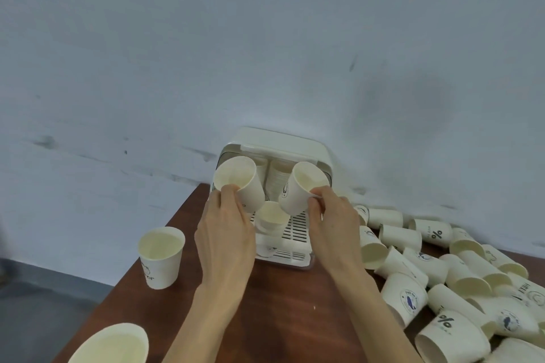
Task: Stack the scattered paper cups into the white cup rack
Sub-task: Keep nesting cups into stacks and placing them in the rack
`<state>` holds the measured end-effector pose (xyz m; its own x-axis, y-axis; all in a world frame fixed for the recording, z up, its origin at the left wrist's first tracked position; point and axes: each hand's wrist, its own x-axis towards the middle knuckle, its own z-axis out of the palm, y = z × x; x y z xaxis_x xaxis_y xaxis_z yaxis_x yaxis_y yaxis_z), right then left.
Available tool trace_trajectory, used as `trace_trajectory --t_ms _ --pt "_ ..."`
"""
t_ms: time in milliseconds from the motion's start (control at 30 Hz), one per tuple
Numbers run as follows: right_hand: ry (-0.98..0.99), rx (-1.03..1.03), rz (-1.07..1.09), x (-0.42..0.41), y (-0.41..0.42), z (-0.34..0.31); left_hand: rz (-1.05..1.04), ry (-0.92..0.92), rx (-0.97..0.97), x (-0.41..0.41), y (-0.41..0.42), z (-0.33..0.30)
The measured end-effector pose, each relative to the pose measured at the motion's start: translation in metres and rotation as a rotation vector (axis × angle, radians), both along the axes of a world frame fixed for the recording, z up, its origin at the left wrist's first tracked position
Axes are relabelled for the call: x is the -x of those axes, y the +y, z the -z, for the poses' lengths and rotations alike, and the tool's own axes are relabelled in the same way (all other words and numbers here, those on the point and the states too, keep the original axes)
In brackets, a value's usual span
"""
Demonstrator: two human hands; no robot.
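1. Head view shows the left hand gripping a paper cup by its rim, fingers curled over the near lip and down the side wall; the thumb is hidden behind the hand.
2. That cup is tilted, its mouth facing back toward the camera and its base pointing away, above the left side of the white cup rack.
3. Right hand pinches a second paper cup at its near rim, fingertips closed together on the lip; this cup bears a small dark printed logo and is also tipped with its mouth toward the camera.
4. Between and just below the two sets of fingers, a third cup stands upright on the rack's slotted tray, apparently the top of a short nested stack, though its lower part is poorly seen.
5. Beyond the fingertips, inside the rack under its raised lid, a tall nested column of cups shows between the two held cups.
6. Right of the right wrist, a loose pile of printed paper cups lies mostly on its sides across the brown wooden table.
7. Left of the left forearm, one upright cup stands near the table edge, and another cup sits at the bottom corner, cut off by the frame.
8. Rack backs against a pale grey wall.
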<state>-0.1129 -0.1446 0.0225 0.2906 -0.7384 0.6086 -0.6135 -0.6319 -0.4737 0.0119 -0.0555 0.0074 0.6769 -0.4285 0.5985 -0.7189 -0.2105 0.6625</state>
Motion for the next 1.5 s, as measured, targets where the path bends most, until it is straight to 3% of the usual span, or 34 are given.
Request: trace_trajectory --t_ms 400,867,1500 --pt "-0.029 0.025 -0.075 -0.034 -0.018 0.027 -0.064 0.000 0.040 -0.030 -0.015 -0.009" --pt "0.351 0.084 0.055 -0.038 -0.036 0.052 -0.042 0.042 -0.074 -0.036 -0.029 0.004" --pt "0.538 -0.096 0.019 -0.043 -0.026 0.061 0.020 -0.029 -0.219 -0.035 -0.034 0.015"
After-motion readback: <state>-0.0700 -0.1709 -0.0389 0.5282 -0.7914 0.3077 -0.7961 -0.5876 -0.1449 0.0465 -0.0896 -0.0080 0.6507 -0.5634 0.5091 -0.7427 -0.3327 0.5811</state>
